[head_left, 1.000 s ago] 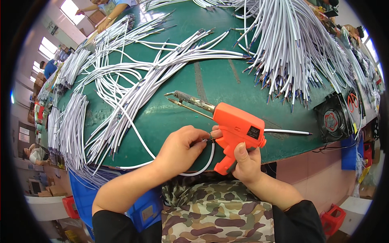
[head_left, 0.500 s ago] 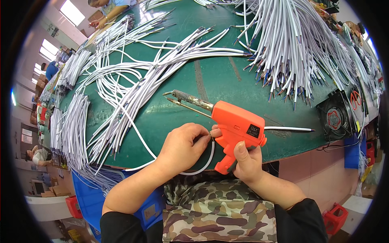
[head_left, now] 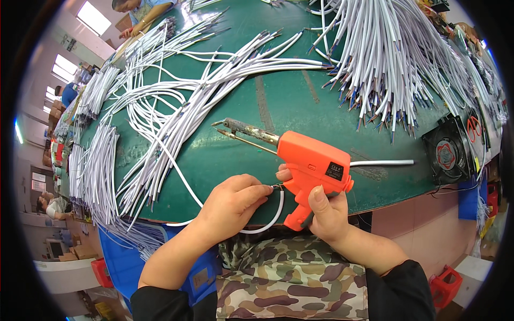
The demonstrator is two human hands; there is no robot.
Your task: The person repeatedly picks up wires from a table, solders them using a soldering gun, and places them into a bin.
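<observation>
An orange soldering gun (head_left: pixel 310 160) is gripped in my right hand (head_left: pixel 329 216), its metal tip (head_left: pixel 219 125) pointing to the far left above the table. My left hand (head_left: pixel 230 206) is closed in a pinch on the stripped wire end of a white cable (head_left: pixel 280 206), just left of the gun's handle. That cable curves down and back beneath my left wrist. My right fingertips come close to the same wire end, partly hidden by the gun. Another white cable length (head_left: pixel 383 162) shows to the right of the gun.
Bundles of white cables lie on the green table (head_left: pixel 214 160), with a large pile (head_left: pixel 380 64) at the far right. A black fan (head_left: pixel 447 152) and red-handled scissors (head_left: pixel 474 127) are at the right. A blue bin (head_left: pixel 115 257) stands below the left edge. A co-worker (head_left: pixel 142 13) sits at the far left.
My left fingers have shifted slightly and straightened along the cable's wire end. The soldering gun stays in my right hand almost unmoved. The view has tilted a little.
</observation>
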